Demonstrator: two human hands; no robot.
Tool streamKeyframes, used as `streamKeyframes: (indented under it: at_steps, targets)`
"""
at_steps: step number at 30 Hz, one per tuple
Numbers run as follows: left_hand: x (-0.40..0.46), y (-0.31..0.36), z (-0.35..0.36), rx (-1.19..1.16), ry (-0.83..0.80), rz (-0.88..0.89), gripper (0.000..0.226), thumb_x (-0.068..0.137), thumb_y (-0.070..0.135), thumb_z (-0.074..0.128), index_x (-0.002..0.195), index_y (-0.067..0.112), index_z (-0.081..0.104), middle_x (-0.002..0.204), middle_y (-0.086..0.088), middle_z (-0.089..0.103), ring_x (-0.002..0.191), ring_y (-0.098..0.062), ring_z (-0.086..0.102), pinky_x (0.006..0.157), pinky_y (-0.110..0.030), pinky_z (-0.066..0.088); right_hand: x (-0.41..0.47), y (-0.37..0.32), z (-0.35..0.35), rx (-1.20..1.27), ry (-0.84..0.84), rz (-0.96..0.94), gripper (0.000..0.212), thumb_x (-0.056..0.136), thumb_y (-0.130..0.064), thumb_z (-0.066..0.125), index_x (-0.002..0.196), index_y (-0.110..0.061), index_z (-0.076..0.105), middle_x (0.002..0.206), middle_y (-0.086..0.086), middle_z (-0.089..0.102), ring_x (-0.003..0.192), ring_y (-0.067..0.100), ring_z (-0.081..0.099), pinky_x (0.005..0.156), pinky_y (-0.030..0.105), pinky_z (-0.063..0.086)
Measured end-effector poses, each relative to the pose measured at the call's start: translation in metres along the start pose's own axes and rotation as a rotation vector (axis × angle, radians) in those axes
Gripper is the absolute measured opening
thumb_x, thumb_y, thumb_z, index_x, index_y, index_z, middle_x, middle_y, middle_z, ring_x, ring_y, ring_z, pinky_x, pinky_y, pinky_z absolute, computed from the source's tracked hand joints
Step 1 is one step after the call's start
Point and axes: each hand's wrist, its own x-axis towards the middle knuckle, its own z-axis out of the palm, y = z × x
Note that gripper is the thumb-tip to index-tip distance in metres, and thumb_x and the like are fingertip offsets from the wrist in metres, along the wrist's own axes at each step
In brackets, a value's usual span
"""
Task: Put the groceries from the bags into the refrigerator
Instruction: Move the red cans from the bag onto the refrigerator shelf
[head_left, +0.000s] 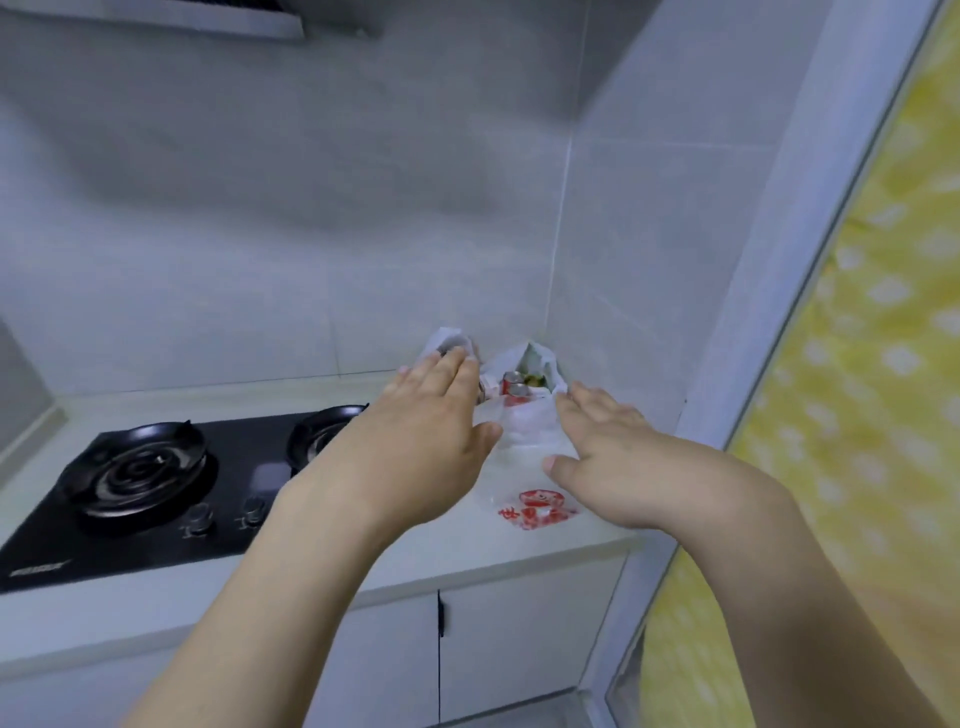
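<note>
A white plastic grocery bag (524, 441) with red print stands on the countertop in the corner, its mouth open. Inside it I see red cans (514, 389) and something greenish behind them. My left hand (431, 421) reaches to the bag's left side with fingers straight, its fingertips at the left handle of the bag. My right hand (602, 441) hovers at the bag's right side, fingers straight and spread, holding nothing. No refrigerator is in view.
A black two-burner gas stove (140, 467) lies in the countertop (415, 561) left of the bag. Tiled walls meet in the corner behind it. White cabinet doors (519, 639) stand below. A yellow patterned curtain (857, 415) hangs at the right.
</note>
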Motion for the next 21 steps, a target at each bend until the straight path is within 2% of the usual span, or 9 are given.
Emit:
streamKeyframes:
  at_steps: [11,21]
  targets:
    - [0.061,-0.019,0.013,0.024,-0.042,-0.178,0.066,0.106,0.046,0.024,0.158,0.017,-0.004,0.166,0.001,-0.009,0.152,-0.013,-0.009,0.122,-0.029,-0.004,0.095,0.022,-0.009,-0.012,-0.066,-0.13,0.069,0.105,-0.038,0.029,0.155,-0.013,-0.011,0.161,0.003,-0.023,0.149,0.018,-0.019,0.119,0.032,-0.009]
    - [0.112,-0.083,0.02,0.015,-0.132,-0.176,0.065,0.106,0.043,0.025,0.158,0.017,-0.004,0.166,0.002,-0.008,0.152,-0.012,-0.011,0.12,-0.028,-0.006,0.175,0.002,-0.005,0.025,-0.113,-0.111,0.069,0.105,-0.039,0.029,0.155,-0.013,-0.011,0.162,0.004,-0.021,0.15,0.018,-0.016,0.12,0.033,-0.007]
